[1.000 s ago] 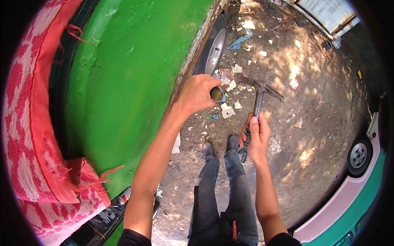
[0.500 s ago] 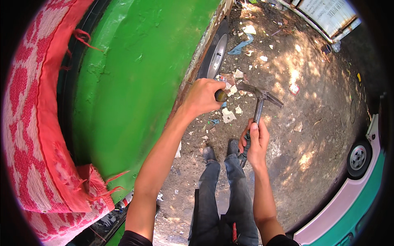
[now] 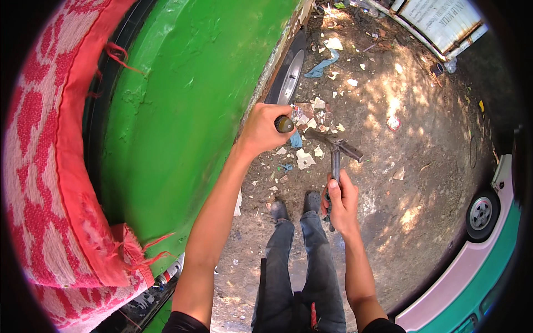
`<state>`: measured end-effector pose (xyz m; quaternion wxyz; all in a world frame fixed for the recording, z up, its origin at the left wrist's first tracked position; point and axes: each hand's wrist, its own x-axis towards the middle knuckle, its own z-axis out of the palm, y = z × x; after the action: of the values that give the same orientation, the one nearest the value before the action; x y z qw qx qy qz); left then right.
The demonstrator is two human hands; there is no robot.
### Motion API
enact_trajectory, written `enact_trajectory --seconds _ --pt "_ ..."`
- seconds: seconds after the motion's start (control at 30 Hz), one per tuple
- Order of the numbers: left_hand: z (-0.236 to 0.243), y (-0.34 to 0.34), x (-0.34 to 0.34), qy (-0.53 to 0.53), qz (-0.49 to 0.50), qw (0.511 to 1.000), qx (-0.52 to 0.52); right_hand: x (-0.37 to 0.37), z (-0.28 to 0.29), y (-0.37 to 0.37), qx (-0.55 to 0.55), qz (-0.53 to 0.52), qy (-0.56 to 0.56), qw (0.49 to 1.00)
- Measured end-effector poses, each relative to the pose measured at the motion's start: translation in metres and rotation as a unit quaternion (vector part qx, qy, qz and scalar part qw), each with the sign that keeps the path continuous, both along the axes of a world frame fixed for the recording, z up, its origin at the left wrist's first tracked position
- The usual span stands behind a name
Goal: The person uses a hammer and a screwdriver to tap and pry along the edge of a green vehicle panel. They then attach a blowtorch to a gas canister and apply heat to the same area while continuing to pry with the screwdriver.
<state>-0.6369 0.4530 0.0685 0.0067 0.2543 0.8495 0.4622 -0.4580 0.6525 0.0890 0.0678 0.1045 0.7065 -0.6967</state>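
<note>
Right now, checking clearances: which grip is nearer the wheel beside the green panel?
Left. The left grip is just below the wheel in view; the right grip, on the hammer, lower and farther right.

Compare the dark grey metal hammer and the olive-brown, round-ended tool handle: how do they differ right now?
The dark grey metal hammer is in the right hand; the olive-brown, round-ended tool handle is in the left hand. The hammer shows a two-armed head; the handle shows only its rounded end. The hammer appears lengthwise, the handle nearly end-on. Both are gripped in bare hands.
</note>
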Motion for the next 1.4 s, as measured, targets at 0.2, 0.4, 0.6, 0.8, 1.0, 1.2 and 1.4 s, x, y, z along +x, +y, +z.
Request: enact_trajectory --seconds 0.2,0.4,0.6,0.8,1.0,1.2,1.4 --pt "0.0 -0.005 -0.001 0.009 -0.008 1.0 0.0 -0.012 0.017 -0.015 0.043 0.023 0.075 0.996" --pt "0.002 -0.008 -0.003 -0.013 0.005 1.0 0.02 -0.015 0.021 -0.016 0.027 -0.009 0.049 0.998" --pt "-0.001 -0.006 -0.005 -0.009 -0.011 1.0 0.025 -0.019 0.007 -0.014 0.039 0.012 0.13 0.991" --pt "-0.004 -0.004 -0.002 -0.004 0.025 1.0 -0.002 -0.013 0.023 -0.009 0.009 -0.05 0.094 0.994" --pt "0.001 -0.007 -0.006 0.001 0.035 0.999 0.042 -0.03 0.01 -0.014 0.083 0.05 0.016 0.995" --pt "0.002 -0.009 -0.005 -0.023 0.044 0.998 0.044 -0.03 0.028 -0.018 -0.029 -0.007 0.121 0.992" --pt "-0.019 -0.024 -0.005 -0.034 0.059 0.997 0.048 -0.054 0.039 -0.019 0.13 0.133 0.04 0.982"
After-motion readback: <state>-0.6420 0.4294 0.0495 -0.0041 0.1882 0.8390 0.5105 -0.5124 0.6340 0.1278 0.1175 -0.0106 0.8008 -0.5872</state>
